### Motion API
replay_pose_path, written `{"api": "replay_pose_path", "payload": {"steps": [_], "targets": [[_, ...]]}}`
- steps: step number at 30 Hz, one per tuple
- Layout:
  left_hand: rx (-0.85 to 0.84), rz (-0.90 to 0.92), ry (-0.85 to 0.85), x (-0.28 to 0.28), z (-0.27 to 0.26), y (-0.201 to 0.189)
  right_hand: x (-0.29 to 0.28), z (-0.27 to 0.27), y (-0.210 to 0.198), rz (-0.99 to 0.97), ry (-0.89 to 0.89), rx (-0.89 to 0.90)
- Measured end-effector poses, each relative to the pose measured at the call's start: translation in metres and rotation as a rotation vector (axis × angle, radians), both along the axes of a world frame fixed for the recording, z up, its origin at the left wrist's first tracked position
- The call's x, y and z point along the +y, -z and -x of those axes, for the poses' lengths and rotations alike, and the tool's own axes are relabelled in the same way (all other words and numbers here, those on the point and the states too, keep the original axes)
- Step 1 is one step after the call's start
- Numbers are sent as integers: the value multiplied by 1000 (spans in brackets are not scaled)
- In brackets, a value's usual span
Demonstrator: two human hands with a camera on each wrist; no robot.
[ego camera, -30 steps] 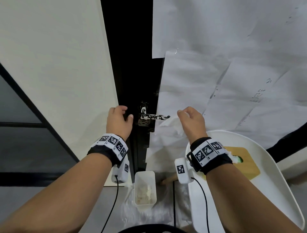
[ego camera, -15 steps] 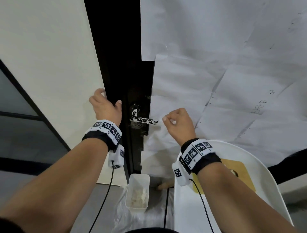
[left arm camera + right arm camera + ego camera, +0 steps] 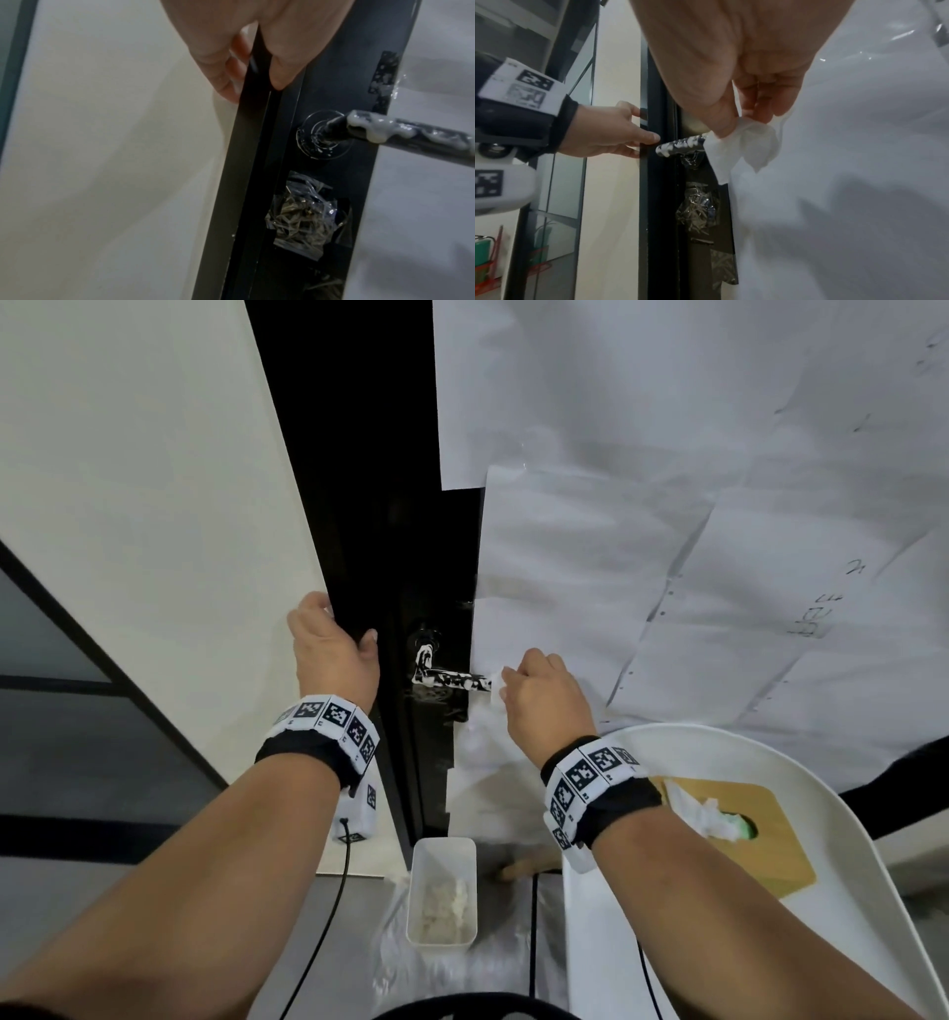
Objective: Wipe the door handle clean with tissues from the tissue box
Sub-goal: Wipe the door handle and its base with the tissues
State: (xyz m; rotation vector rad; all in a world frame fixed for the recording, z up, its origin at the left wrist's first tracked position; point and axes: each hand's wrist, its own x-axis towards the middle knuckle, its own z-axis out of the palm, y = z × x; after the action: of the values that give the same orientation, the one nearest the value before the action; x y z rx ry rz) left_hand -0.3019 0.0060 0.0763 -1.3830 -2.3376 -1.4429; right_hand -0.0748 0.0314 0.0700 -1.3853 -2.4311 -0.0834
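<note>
The black lever door handle [image 3: 452, 679] [image 3: 401, 132] [image 3: 680, 146] is smeared with white foam. My right hand [image 3: 539, 695] [image 3: 744, 113] pinches a white tissue [image 3: 495, 683] [image 3: 741, 146] against the handle's free end. My left hand [image 3: 334, 649] [image 3: 257, 60] [image 3: 618, 132] grips the black door edge [image 3: 257, 162] left of the handle, fingers wrapped behind it and thumb on the front. The wooden-topped tissue box [image 3: 744, 834] sits on a white tray at the right, a tissue [image 3: 703, 814] sticking out of its slot.
White paper sheets [image 3: 667, 557] cover the door right of the handle. A white tray [image 3: 606, 942] stands at lower right. A small white bin [image 3: 442, 891] with used tissues sits on the floor below the handle. A cream wall panel [image 3: 154, 505] lies left.
My right hand has moved left and brought the tissue onto the end of the handle. My left hand has shifted up along the door edge and still holds it.
</note>
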Motion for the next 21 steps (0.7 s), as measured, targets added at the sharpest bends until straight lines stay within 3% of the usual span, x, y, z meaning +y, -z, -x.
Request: {"api": "replay_pose_path", "payload": {"steps": [7, 13, 21], "targets": [[57, -8, -32, 0, -3, 0, 3, 4, -5, 28, 10, -9], [235, 28, -172, -1, -4, -6, 4, 6, -2, 11, 42, 21], [249, 142, -118, 6, -1, -4, 0, 8, -12, 70, 15, -47]]}}
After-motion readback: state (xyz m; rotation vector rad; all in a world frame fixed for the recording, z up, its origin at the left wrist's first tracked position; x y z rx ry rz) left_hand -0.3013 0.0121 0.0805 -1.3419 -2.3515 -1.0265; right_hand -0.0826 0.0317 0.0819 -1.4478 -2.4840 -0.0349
